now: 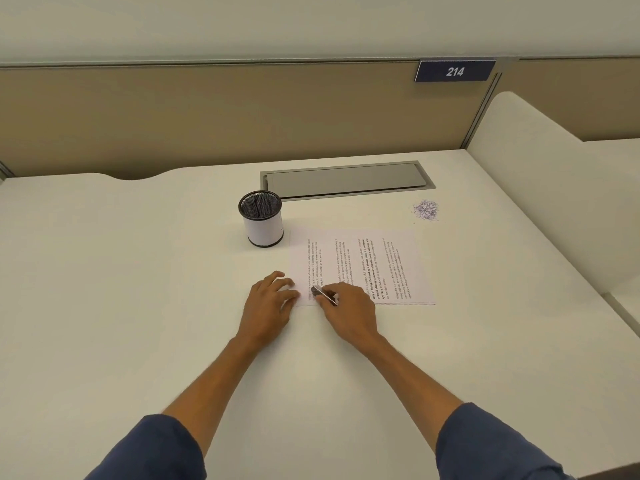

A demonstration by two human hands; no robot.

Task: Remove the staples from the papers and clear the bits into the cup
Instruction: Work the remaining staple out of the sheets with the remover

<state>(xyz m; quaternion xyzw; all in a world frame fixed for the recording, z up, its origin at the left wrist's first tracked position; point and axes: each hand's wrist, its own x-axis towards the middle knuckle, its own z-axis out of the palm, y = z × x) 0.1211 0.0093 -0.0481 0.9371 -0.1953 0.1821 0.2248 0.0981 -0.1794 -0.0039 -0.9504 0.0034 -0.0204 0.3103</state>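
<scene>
A stack of printed papers [377, 268] lies on the white desk, its text running sideways. My right hand [349, 310] is shut on a small metal staple remover [323, 294], whose tip rests on the papers' near left corner. My left hand [268, 303] presses flat, fingers spread, on the left edge of the papers beside that corner. A black mesh cup [261, 220] with a white band stands upright just beyond the papers' far left corner. A small pile of purple-white paper bits [427, 210] lies on the desk past the papers' far right corner. No staple can be made out.
A grey cable hatch [346, 181] is set flush into the desk [138, 289] behind the cup. A beige partition with a "214" sign [454, 71] closes off the back. A rounded white divider [554, 188] rises along the right side.
</scene>
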